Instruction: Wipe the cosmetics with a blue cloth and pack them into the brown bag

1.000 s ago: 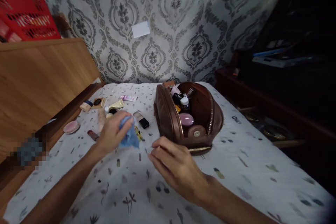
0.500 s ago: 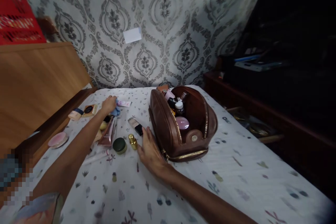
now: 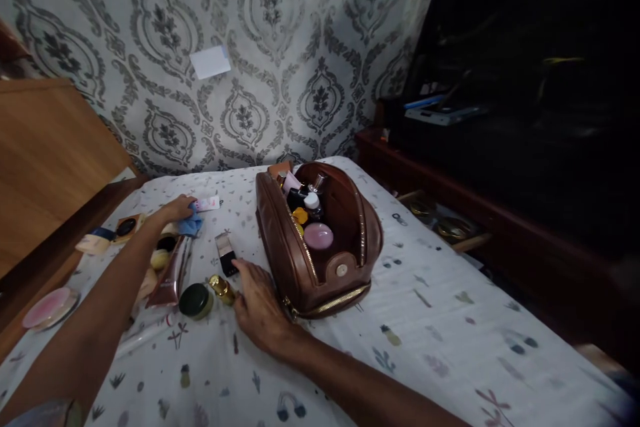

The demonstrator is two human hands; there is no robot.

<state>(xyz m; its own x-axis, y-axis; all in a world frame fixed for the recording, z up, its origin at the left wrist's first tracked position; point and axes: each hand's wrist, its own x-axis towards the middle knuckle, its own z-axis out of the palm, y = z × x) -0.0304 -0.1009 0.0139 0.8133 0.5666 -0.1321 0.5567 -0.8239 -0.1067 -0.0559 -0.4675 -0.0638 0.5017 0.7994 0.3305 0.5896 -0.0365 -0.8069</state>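
My left hand (image 3: 175,209) reaches far out over the bed and is closed on a crumpled blue cloth (image 3: 192,224), close to a small pink-and-white packet (image 3: 207,203). My right hand (image 3: 257,303) lies flat, fingers spread, on the printed sheet beside the open brown leather pouch (image 3: 280,240), its fingertips near a black lipstick case (image 3: 227,255) and a small gold bottle (image 3: 221,287). Inside the pouch are a pink round jar (image 3: 319,235), a white-capped bottle (image 3: 312,202) and other cosmetics.
Loose cosmetics lie at the left: a dark green jar (image 3: 195,300), a rose-coloured tube (image 3: 171,277), a pink compact (image 3: 49,307) and a square compact (image 3: 125,227). A wooden headboard (image 3: 45,167) rises at the left, patterned wallpaper behind, a dark shelf (image 3: 450,180) at the right.
My left hand carried the blue cloth away from me toward the far packet. My right hand went down flat beside the pouch. The view has swung to the right.
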